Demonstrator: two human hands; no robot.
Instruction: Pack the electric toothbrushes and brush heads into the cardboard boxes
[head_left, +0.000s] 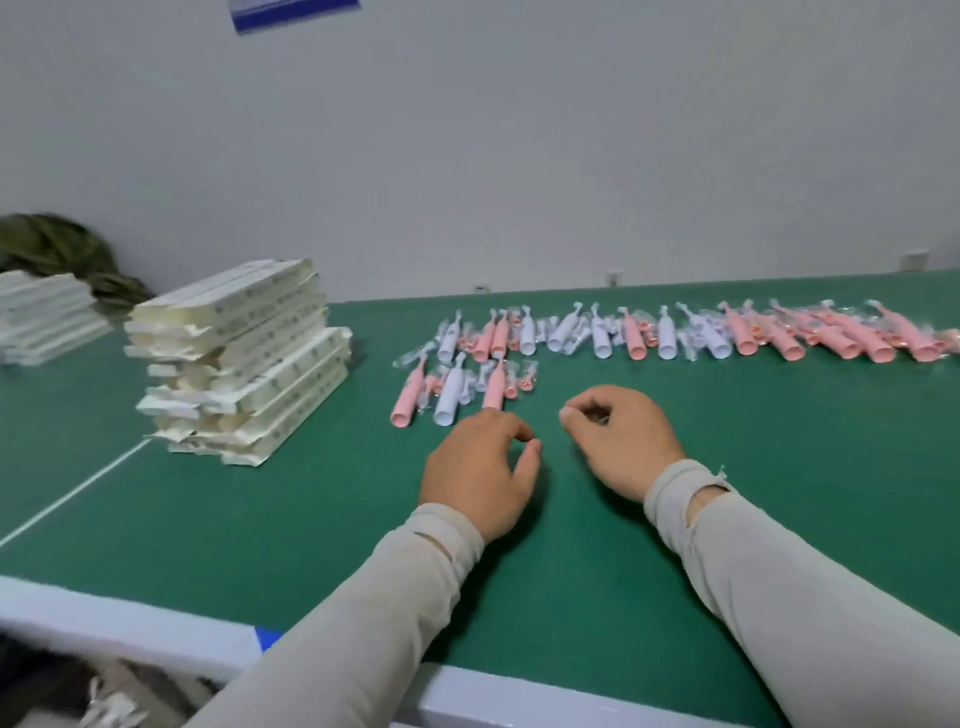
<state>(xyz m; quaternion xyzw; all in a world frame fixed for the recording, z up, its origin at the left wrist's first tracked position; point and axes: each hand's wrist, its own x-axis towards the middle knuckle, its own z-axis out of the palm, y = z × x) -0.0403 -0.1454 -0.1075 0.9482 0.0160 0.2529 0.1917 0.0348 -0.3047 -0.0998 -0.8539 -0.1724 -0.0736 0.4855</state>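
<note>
Several pink and white electric toothbrushes (675, 332) with small bagged brush heads lie in a long row across the far side of the green table (311, 519). A shorter group (452, 395) lies just in front of it. A stack of flat cream cardboard boxes (239, 358) stands to the left. My left hand (480, 467) hovers over the table just below the near group, fingers loosely curled, holding nothing. My right hand (618, 436) is beside it, fingers loosely curled, also holding nothing.
A second stack of cream boxes (47, 317) sits at the far left, with a dark green bundle (62, 249) behind it against the grey wall. A white line (78, 493) crosses the table's left part. The table's white front edge (130, 623) runs below my sleeves.
</note>
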